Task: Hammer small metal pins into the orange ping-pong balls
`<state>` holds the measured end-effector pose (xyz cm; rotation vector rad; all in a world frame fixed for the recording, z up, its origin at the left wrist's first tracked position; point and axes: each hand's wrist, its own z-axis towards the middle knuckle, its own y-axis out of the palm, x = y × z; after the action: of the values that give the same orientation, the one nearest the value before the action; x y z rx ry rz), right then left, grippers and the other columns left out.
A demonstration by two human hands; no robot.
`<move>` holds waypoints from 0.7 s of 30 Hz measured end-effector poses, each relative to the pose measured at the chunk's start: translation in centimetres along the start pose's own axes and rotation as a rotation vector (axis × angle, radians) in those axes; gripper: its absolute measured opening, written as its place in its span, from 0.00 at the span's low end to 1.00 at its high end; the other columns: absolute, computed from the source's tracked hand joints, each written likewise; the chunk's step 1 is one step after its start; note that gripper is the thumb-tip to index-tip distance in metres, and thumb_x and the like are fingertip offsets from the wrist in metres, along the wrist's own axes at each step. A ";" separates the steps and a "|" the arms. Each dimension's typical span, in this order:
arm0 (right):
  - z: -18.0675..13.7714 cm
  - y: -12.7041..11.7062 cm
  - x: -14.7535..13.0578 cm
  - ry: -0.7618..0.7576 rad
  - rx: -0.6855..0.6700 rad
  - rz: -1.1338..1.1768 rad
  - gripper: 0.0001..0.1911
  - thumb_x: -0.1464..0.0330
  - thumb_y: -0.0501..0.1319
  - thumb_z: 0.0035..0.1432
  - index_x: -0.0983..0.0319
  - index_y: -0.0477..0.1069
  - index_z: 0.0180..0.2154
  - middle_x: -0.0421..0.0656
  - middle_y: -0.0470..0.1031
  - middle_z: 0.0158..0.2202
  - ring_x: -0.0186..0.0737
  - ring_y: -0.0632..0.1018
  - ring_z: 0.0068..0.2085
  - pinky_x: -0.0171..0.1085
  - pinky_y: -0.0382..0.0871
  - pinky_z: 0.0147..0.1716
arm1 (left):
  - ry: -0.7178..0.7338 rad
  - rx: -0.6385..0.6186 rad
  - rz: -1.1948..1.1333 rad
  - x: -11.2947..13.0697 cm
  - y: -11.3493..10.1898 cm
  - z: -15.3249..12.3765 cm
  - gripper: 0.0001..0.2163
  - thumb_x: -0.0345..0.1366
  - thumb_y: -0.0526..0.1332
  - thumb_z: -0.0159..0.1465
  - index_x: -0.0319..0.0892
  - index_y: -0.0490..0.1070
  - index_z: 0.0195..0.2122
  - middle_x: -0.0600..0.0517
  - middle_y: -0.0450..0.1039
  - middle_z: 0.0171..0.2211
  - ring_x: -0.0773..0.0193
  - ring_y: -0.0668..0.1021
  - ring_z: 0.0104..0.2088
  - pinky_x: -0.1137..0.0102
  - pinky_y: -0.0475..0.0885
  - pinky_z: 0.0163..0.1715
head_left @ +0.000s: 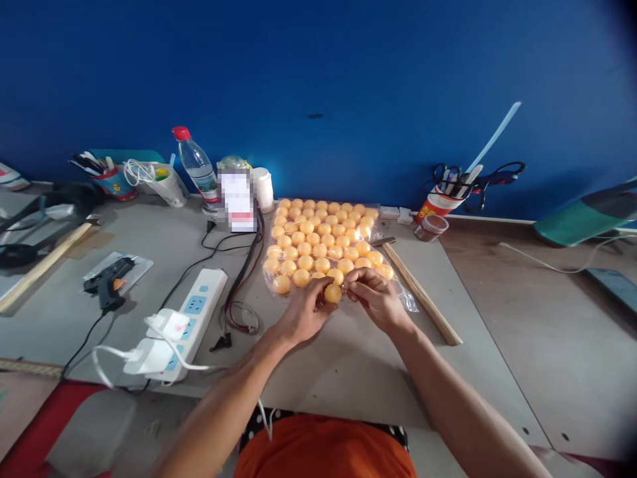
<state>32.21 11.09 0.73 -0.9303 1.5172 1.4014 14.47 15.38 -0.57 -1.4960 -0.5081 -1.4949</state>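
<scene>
An orange ball (332,293), like a table tennis ball, is gripped between the thumb and fingers of my left hand (304,312). Close to its right side, my right hand (379,299) is closed in a pinch. Whatever those fingertips hold is too small to make out. Just beyond both hands lies a clear plastic bag (409,299) packed with rows of similar orange balls (319,250). A hammer with a wooden handle (423,292) rests to the right of the bag.
Left of my hands lie a white power strip (206,292) with plugs, loose cables (243,279) and a black glue gun (110,282). A bottle (196,162), a phone (237,199) and a cup of scissors and pens (440,199) stand along the blue wall.
</scene>
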 end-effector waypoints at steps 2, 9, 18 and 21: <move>0.0 -0.2 0.2 -0.012 -0.018 -0.063 0.09 0.63 0.71 0.50 0.60 0.75 0.29 0.36 0.68 0.21 0.32 0.65 0.24 0.35 0.58 0.26 | 0.051 -0.010 0.083 0.0 0.0 -0.1 0.19 0.28 0.64 0.57 0.40 0.70 0.51 0.47 0.76 0.42 0.63 0.77 0.36 0.69 0.75 0.36; 0.0 -0.3 0.7 -0.009 -0.049 -0.094 0.09 0.62 0.71 0.51 0.60 0.75 0.31 0.36 0.68 0.22 0.32 0.67 0.26 0.35 0.60 0.28 | 0.165 -0.009 0.284 -0.9 0.1 -0.2 0.20 0.26 0.63 0.59 0.41 0.67 0.54 0.45 0.75 0.46 0.63 0.77 0.36 0.67 0.75 0.38; 0.1 -0.3 0.8 -0.014 -0.048 -0.193 0.10 0.63 0.72 0.49 0.60 0.76 0.30 0.37 0.71 0.23 0.32 0.68 0.24 0.35 0.62 0.27 | 0.130 -0.093 0.343 -0.4 -0.2 -0.3 0.20 0.26 0.60 0.60 0.42 0.67 0.55 0.43 0.73 0.49 0.54 0.77 0.47 0.61 0.74 0.45; 0.1 -0.2 0.7 -0.008 -0.046 -0.198 0.10 0.62 0.72 0.48 0.60 0.76 0.30 0.37 0.71 0.22 0.33 0.68 0.24 0.35 0.62 0.25 | 0.110 -0.100 0.340 -0.2 -0.2 -0.3 0.21 0.26 0.61 0.59 0.43 0.68 0.54 0.44 0.73 0.49 0.54 0.77 0.46 0.60 0.74 0.46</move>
<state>32.17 11.19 0.03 -1.0713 1.3520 1.3007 14.10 15.30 -0.74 -1.4810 -0.1059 -1.3381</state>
